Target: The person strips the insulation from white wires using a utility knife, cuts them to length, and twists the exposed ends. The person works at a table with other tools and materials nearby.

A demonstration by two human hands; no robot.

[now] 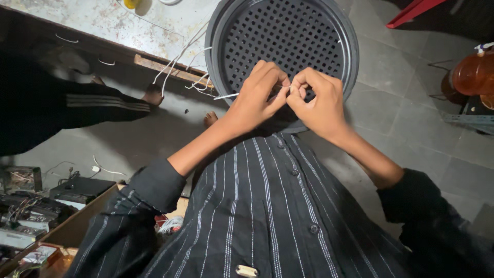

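Striped dark shirt [257, 216] nearest cam, then L hand [256, 98] & R hand [317, 100] w/ fingertips pinched together on thin white wire [226, 96], held over round perforated black grille [288, 36] on far floor, loose wire ends trailing left.

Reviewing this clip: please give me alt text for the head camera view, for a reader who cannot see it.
Seen from above, a person's left hand and right hand meet fingertip to fingertip, pinching a thin white wire over a round dark perforated grille. Below is a black striped shirt; more white wires trail left over the tiled floor.
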